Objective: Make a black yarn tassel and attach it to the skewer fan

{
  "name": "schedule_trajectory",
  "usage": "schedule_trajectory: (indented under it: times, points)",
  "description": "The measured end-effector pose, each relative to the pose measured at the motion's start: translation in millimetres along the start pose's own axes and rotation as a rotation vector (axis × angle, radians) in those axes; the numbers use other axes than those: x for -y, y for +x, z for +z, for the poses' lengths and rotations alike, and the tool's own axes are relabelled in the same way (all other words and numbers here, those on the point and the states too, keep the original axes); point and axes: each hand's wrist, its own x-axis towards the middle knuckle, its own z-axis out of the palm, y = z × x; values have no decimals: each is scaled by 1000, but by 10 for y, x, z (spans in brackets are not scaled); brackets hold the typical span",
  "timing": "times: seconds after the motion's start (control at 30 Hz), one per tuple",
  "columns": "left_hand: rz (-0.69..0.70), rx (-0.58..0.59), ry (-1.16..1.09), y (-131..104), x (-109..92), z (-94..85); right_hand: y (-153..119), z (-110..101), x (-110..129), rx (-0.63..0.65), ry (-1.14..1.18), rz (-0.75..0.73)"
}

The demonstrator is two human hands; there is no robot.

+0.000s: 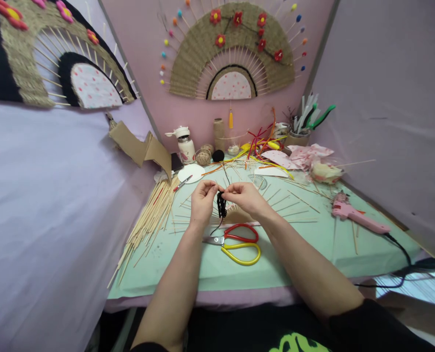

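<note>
Between my two hands hangs a looped bundle of black cord (pixel 222 205), pinched at its top. My left hand (pixel 203 198) grips it with thumb and forefinger from the left. From the right, my right hand (pixel 244 195) pinches the same top end. One strand runs up from there towards a black ball of cord (pixel 218 156) at the back, and a loose tail hangs towards the table. Just below lie scissors (pixel 235 240) with one red and one yellow handle. Behind the bundle, thin sticks fan out around a brown half-round piece (pixel 237 215), partly hidden by my hands.
Many thin sticks (pixel 147 215) are heaped at the left, with a pen (pixel 183 183) beside them. A pink glue gun (pixel 360 215) with its cable lies at the right. Twine (pixel 203 155), a bottle (pixel 185 145) and pink cloth (pixel 309 155) line the back of the table.
</note>
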Motion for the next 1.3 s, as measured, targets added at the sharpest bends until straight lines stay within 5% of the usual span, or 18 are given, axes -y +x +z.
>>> schedule_trajectory:
  times: [0.33,0.5,0.87,1.1,1.3]
  points:
    - [-285,220,163,29,-45,-81,-10,-62,-271,114,-283,-83]
    - [-384,375,226,19,-65,-138,-48,-191,-278,159,-517,-242]
    - [-482,406,311,-34,-54,-103,-38,-298,-324,2,-779,-645]
    - [-476,503,293,-72,-69,-62,-80,-149,-314,-60,-812,-636]
    - [-333,200,174,-50,-34,-4,-70,-142,-347,-465,-663,-417]
